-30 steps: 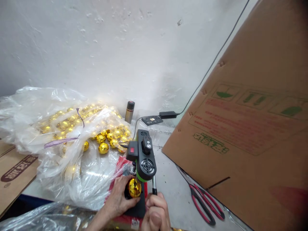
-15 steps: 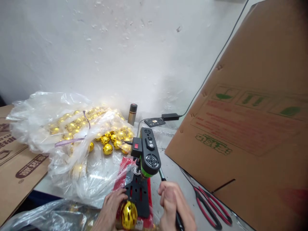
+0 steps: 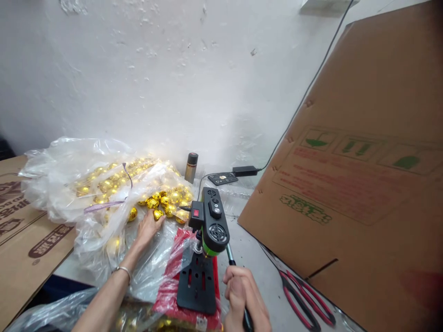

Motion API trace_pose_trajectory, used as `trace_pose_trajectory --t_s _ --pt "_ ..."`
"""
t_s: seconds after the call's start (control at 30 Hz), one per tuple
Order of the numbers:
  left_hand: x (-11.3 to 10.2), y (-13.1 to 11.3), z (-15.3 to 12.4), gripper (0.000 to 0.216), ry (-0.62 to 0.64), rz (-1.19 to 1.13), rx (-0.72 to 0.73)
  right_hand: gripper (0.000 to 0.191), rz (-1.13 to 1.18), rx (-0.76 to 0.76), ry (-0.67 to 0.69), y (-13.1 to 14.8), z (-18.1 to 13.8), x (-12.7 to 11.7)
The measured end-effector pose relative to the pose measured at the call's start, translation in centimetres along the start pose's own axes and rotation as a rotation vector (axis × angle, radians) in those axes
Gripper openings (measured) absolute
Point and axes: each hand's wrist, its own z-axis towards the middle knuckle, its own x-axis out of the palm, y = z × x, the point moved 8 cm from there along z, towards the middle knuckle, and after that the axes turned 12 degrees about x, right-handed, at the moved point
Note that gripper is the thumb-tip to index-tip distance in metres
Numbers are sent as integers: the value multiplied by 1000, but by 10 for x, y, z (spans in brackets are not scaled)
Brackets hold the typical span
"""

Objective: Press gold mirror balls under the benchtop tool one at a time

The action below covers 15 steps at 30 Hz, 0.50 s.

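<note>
My left hand (image 3: 150,227) reaches to the opening of a clear plastic bag, its fingers round a shiny gold faceted ball (image 3: 158,215) at the near edge of a pile of similar balls (image 3: 175,197). A small black and green bench drill press (image 3: 215,223) stands in the middle, over a slotted black base plate (image 3: 196,293). My right hand (image 3: 245,295) is closed round the black grip of its lever (image 3: 230,254). Red plastic film (image 3: 168,288) lies beneath the base, whose plate is bare.
The plastic bag (image 3: 51,180) of gold balls spreads at the left, by a flattened carton (image 3: 20,258). A large cardboard box (image 3: 346,184) leans at right, with red-and-black handled scissors (image 3: 304,299) before it. A bottle (image 3: 191,168) and power adapter (image 3: 245,171) sit near the wall.
My left hand has gone from the gold ball at the base plate up to the pile and taken hold of another. That first ball no longer shows there. My right hand stays on the lever.
</note>
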Motion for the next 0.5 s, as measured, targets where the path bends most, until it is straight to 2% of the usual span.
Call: trace_pose_trajectory --t_s 0.1,0.2,0.27,0.37,0.43,0.5 --pt "2 6 -16 64 32 -151 -54 32 -8 -66 82 3 11 2" --pt "7 -1 -47 76 106 -345 -44 31 -6 -54 117 5 25 3" --pt "16 -8 -74 78 154 -518 -33 31 -2 -49 117 9 32 4" --pt "41 -11 -112 77 236 -707 -33 32 -7 -39 124 11 36 6" --pt "59 -12 -130 73 273 -668 31 33 -16 -44 135 12 37 6" --pt "70 -16 -140 64 256 -541 168 33 -24 -53 149 13 36 6"
